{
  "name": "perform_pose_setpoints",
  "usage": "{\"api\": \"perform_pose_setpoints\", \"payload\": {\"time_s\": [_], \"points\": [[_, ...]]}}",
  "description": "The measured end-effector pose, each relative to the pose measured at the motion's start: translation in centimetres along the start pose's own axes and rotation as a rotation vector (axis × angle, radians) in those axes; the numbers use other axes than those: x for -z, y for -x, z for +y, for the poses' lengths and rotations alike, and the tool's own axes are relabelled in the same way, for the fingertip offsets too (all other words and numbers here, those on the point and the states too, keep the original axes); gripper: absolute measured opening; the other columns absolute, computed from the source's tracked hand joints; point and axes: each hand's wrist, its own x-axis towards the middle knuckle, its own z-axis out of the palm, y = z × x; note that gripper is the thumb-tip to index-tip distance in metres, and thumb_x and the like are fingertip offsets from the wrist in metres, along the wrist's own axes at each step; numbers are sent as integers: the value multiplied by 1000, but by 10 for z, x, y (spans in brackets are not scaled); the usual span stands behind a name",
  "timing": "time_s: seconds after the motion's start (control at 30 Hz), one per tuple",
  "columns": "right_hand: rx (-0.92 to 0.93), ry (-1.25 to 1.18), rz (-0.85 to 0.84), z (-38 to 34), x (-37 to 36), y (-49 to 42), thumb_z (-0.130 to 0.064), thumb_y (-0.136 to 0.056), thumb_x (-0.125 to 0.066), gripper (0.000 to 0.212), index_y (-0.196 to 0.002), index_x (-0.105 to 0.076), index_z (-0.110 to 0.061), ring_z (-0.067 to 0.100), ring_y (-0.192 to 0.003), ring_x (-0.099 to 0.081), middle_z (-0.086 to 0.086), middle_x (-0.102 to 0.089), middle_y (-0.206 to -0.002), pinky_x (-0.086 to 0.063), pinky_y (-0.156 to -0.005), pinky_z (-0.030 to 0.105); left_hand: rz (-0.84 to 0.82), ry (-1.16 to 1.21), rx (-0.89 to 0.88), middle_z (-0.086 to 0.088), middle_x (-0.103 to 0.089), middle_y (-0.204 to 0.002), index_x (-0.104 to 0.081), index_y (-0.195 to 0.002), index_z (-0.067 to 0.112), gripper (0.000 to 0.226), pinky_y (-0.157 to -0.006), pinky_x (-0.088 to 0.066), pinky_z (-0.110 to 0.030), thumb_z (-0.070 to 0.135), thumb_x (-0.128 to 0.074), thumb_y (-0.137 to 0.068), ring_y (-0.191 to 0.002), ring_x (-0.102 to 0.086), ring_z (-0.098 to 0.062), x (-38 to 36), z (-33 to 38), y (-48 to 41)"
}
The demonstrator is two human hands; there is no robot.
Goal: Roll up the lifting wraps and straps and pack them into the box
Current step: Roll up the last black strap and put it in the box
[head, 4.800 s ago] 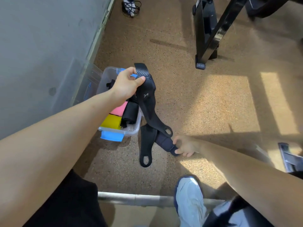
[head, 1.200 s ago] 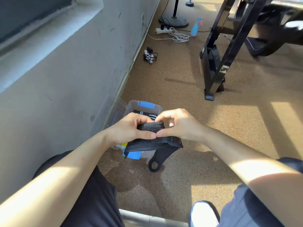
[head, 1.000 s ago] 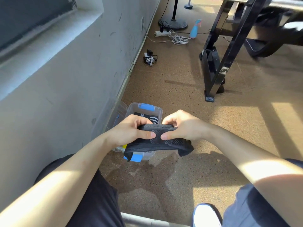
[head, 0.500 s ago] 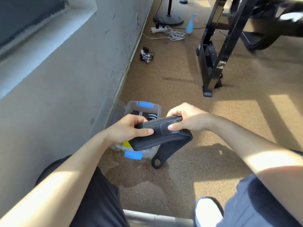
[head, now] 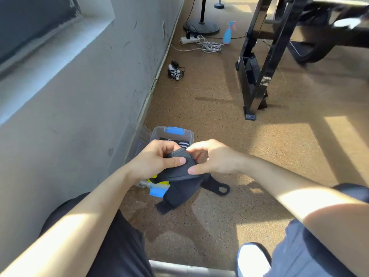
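Note:
A black lifting strap [head: 182, 184] is folded over between my two hands, above the floor. My left hand [head: 154, 159] grips its upper fold with the thumb pressed on top. My right hand [head: 211, 157] pinches the same fold from the right side. The strap's loose ends hang below, one with an oval hole [head: 220, 188]. Behind my hands on the floor stands a clear plastic box [head: 171, 134] with blue latches. It holds rolled black, striped and yellow wraps, mostly hidden by my hands.
A grey wall [head: 79, 96] runs along the left, close to the box. A black machine frame [head: 257, 76] stands on the cork floor to the right. A power strip with cables [head: 199, 42], a blue spray bottle [head: 228, 34] and a charger [head: 174, 69] lie farther back.
The strap has been folded tighter between my hands since half a second ago. Its ends now hang lower, and the holed end has swung out to the right.

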Motion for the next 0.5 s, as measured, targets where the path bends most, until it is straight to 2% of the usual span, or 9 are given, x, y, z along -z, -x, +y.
{"api": "perform_pose_setpoints", "payload": {"time_s": [0.1,0.17,0.23,0.27,0.33,0.4,0.47,0.5], "points": [[-7,31,62,8,4,-7,-25,-85,-80,25,-110,-75,-27,7,-97,-67,-11,-74,-104,-54,-93,29,60,-3,14,-8,-69,-81,-70,-97,-3,16,-65,-52,-23,10,-75,-91,-72,-64,-11,1,0,1],[-55,21,79,13,15,-6,-18,-87,-74,24,-109,-76,-26,6,-101,-68,-10,-75,-107,-53,-100,36,37,-17,55,-10,-72,-85,-73,-98,1,11,-74,-58,-30,10,-76,-91,-75,-69,-17,7,-6,0],[-68,-53,84,16,25,-3,-8,-89,-68,27,-112,-76,-21,10,-105,-71,-8,-77,-108,-54,-100,33,-35,-41,75,-14,-76,-100,-77,-100,10,12,-89,-59,-35,15,-79,-90,-92,-73,-28,9,-10,0],[-57,-89,74,15,29,-2,-4,-91,-66,28,-112,-76,-19,10,-105,-71,-6,-78,-107,-54,-99,30,-53,-92,78,-12,-76,-103,-78,-100,14,12,-89,-58,-30,19,-80,-89,-97,-72,-26,8,-11,-1],[-43,-136,70,15,35,-1,-2,-92,-65,26,-111,-76,-16,7,-105,-71,-5,-78,-108,-52,-97,23,-30,-192,62,-6,-76,-96,-76,-98,20,12,-81,-51,-22,22,-82,-87,-90,-70,-17,1,-11,-2],[-27,-168,70,17,37,-2,-1,-94,-64,25,-111,-75,-15,6,-105,-71,-3,-78,-109,-51,-92,16,68,-186,50,-4,-72,-87,-68,-94,22,22,-78,-53,-32,26,-86,-82,-83,-69,-20,-4,-14,-6],[-20,-166,67,15,39,-1,-1,-95,-63,26,-112,-75,-15,4,-108,-69,-4,-78,-110,-48,-90,8,142,-94,64,-9,-68,-95,-61,-96,26,35,-78,-60,-46,31,-89,-77,-88,-70,-33,-3,-19,-8],[-15,-167,62,15,40,0,-1,-95,-64,26,-114,-75,-16,3,-110,-68,-6,-78,-111,-46,-92,7,154,-80,65,-10,-65,-102,-60,-101,29,37,-77,-62,-48,30,-89,-78,-91,-69,-36,-2,-18,-8]]}}
